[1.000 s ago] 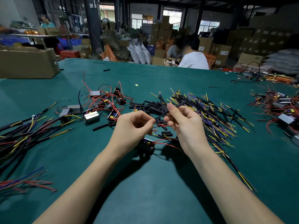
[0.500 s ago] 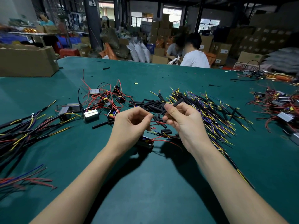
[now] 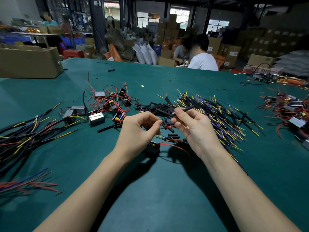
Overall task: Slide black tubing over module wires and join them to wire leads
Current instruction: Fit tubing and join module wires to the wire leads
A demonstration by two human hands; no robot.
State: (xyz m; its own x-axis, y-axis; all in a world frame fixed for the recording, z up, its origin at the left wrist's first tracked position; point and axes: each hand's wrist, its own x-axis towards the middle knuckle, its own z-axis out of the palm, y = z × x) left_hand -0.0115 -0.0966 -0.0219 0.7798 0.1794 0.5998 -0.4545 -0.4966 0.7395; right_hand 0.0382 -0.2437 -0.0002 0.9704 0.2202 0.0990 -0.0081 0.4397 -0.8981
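Item: black tubing [image 3: 184, 110], pinched in my right hand [image 3: 192, 126], raised above the green desk [image 3: 167, 190]. My left hand [image 3: 140, 129] has a closed grip on a thin wire [image 3: 165, 118], apparently meeting the tubing's end. Module [image 3: 153, 147]: on desk, below my hands.

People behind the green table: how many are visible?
3: person in teal far back left; person in white at the table's far edge; person in grey beside them. Boxes may hide others.
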